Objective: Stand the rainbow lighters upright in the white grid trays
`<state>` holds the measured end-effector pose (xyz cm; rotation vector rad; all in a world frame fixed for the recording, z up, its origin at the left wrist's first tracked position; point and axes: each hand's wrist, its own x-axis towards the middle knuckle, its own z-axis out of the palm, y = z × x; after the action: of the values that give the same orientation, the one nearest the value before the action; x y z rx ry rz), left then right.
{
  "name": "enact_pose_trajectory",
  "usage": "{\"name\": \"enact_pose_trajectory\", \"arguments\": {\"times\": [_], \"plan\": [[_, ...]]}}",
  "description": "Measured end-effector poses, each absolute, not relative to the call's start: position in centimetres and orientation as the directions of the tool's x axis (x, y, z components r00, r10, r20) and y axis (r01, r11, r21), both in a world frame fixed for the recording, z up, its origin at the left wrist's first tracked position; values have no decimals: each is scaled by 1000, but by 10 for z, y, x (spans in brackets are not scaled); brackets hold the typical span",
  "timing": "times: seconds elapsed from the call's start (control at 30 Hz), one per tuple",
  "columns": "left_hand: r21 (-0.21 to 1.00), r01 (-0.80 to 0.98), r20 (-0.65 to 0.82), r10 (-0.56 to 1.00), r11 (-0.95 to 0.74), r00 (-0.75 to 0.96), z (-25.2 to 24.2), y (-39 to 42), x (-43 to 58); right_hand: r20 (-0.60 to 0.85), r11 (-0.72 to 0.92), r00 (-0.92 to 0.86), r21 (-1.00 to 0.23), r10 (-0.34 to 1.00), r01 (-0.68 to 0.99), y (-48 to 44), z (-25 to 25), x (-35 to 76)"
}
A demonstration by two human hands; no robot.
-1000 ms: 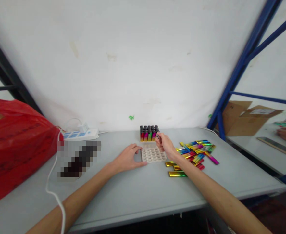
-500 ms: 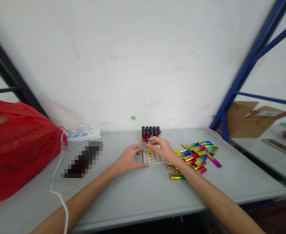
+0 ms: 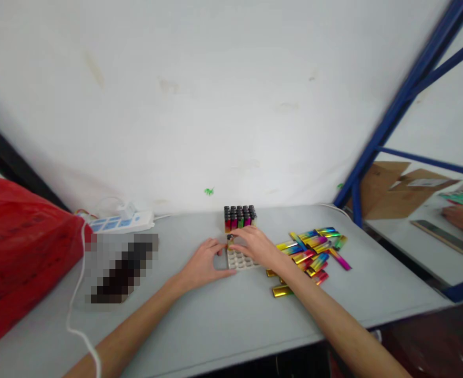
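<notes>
Red bag (image 3: 26,252) and power strip (image 3: 123,223) sat well left of left grip. Left grip (image 3: 203,263): thumb and fingers spread at white tray's (image 3: 240,262) left edge. One lighter (image 3: 230,240), at tray's far-left corner beside left fingertips, was pinched by right grip (image 3: 255,245). Lighter block (image 3: 240,217) stood just beyond right grip; shiny pieces (image 3: 314,249) lay right.

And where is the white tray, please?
In the head view, the tray lies near the centre, right of the left hand, in front of the upright lighters.

Glossy, metallic-looking loose pieces (image 3: 304,256) — smooth matt tabletop (image 3: 223,325) — creased plastic bag (image 3: 22,257), cardboard box (image 3: 384,195)
</notes>
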<state>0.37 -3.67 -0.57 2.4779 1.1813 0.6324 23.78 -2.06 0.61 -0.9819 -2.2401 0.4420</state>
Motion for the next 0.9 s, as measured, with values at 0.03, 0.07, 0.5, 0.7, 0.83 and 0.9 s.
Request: {"name": "enact_pose_trajectory", "arguments": {"times": [0.03,0.07,0.5,0.7,0.83,0.9], "plan": [[460,644,261,787,-611,560,-5,-37,4,444,667,-497,-492,745,560,-22,11,243],[457,643,273,785,-614,556,-5,-37,3,460,657,-471,-475,753,586,-24,16,250],[424,631,309,758,-650,574,-13,-31,0,338,275,-176,-275,925,921,-47,2,525],[408,628,297,747,-663,595,-12,-30,-2,171,265,-224,-273,959,925,-28,-2,566],[397,634,297,746,-664,596,-14,-29,-3,143,284,-252,-288,957,915,-23,6,559],[398,631,304,745,-666,594,-15,-29,-3,185,282,-233,-316,955,906,-27,9,553]]}}
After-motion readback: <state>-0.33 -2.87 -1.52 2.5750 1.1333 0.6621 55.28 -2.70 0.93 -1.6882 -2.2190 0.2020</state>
